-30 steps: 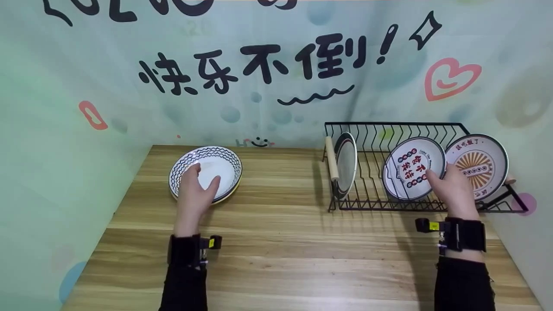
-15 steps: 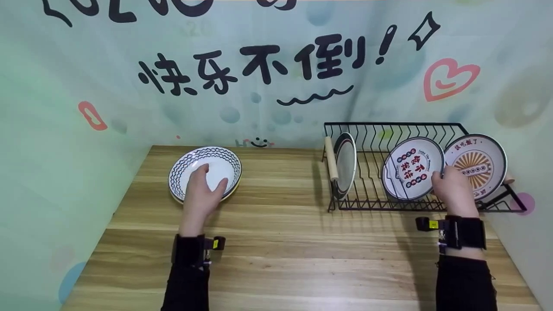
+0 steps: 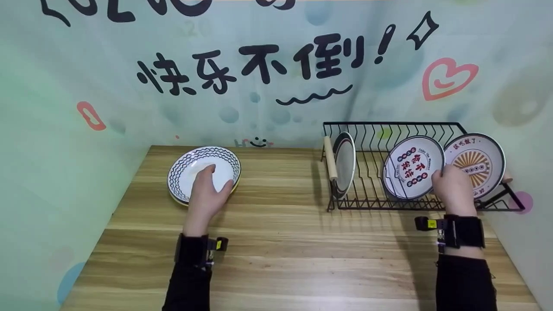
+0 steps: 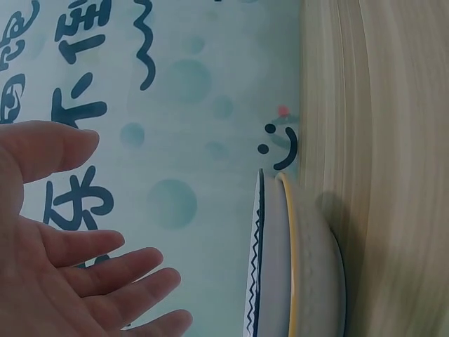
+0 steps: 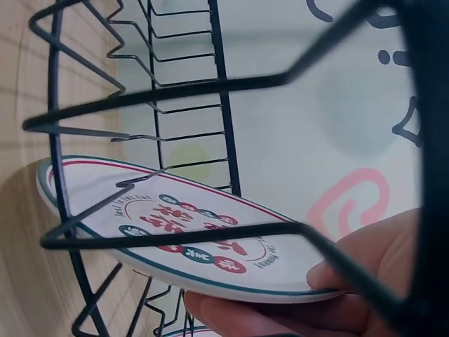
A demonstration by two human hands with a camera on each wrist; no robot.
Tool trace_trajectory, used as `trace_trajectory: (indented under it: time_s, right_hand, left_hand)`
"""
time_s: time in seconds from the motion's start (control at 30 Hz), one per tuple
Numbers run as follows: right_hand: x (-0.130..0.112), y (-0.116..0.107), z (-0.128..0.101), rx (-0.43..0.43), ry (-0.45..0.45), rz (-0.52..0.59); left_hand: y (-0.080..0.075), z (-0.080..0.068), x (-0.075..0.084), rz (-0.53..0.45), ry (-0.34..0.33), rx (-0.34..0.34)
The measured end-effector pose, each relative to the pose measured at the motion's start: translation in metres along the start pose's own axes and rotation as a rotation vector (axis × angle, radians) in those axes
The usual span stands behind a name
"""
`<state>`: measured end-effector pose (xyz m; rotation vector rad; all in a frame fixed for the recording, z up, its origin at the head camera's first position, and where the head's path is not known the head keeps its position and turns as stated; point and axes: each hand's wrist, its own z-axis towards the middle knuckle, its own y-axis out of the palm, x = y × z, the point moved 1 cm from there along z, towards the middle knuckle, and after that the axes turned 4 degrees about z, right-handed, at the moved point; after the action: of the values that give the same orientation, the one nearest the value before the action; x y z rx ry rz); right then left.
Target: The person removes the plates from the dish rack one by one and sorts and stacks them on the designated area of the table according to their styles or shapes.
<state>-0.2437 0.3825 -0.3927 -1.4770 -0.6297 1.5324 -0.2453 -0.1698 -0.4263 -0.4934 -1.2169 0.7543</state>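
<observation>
My right hand (image 3: 456, 188) pinches the edge of a white plate (image 3: 413, 167) with red lettering, thumb (image 5: 330, 277) on its face and fingers (image 5: 273, 314) behind. That plate stands tilted between the wires of the black dish rack (image 3: 391, 124). My left hand (image 3: 208, 194), fingers spread, hovers over the near side of a stack of shallow bowls (image 3: 183, 175). In the left wrist view a gap separates its fingers from the stack (image 4: 270, 267). The top bowl has a dark wavy rim; a yellow-rimmed one sits beneath.
Right of the held plate, a plate with an orange sunburst (image 3: 479, 149) leans in the rack. A dark-rimmed plate (image 3: 345, 168) stands at the rack's left end beside a wooden handle (image 3: 331, 157). A printed cloth backdrop (image 3: 268, 125) rises behind the wooden table (image 3: 276, 242).
My left hand has shifted a little right and nearer over the bowls. My right thumb has drawn back from the lettered plate's face to its edge.
</observation>
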Motion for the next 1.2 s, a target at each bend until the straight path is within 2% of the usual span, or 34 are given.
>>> trace_trajectory:
  time_s: [0.23,0.57,0.83,1.2]
  right_hand:
    - [-0.001,-0.010,-0.004,0.040,0.033,0.001]
    - [0.001,-0.021,-0.010,0.072,0.086,0.016]
    - [-0.002,-0.028,-0.015,0.216,0.046,0.017]
    - [-0.007,-0.042,-0.022,0.311,0.069,0.037]
  left_hand:
    - [0.002,-0.001,0.003,-0.001,0.034,0.008]
    - [0.006,-0.001,0.007,0.001,0.029,-0.014]
    - [0.007,-0.004,0.014,-0.011,0.082,0.010]
    - [0.007,-0.008,0.023,0.004,0.129,0.036]
